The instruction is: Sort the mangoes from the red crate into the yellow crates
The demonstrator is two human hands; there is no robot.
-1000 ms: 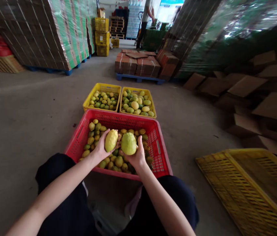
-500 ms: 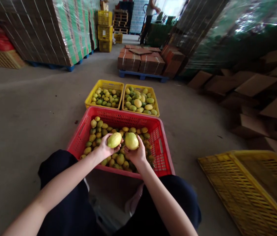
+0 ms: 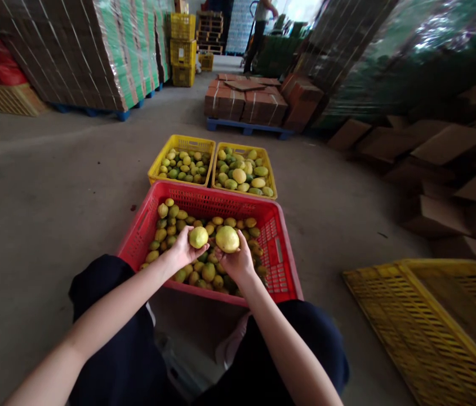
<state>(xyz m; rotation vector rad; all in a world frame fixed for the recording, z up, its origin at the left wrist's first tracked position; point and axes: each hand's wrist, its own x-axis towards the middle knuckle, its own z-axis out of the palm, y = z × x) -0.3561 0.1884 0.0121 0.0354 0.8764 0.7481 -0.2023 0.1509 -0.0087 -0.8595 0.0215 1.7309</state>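
Note:
My left hand (image 3: 186, 250) is closed around a yellow-green lemon (image 3: 198, 237), its end turned up toward me. A larger pale yellow-green lemon (image 3: 227, 239) rests in the fingers of my right hand (image 3: 240, 260). Both hands are side by side above a red plastic crate (image 3: 285, 256), the two fruits a small gap apart. Many lemons (image 3: 208, 272), green to yellow, lie inside that crate, partly hidden by my hands and wrists.
Behind the red crate stand two yellow crates, left (image 3: 152, 172) and right (image 3: 272, 169), holding fruit. A large yellow crate (image 3: 423, 321) lies at right, near cardboard boxes (image 3: 444, 214). Bundled cardboard (image 3: 258, 104) sits on a blue pallet (image 3: 248, 128). A person (image 3: 258, 34) stands far back.
The lemon in my left hand has been turned, from lying sideways to end-on. The one in my right hand has shifted slightly in the fingers. Both hands stay over the red crate.

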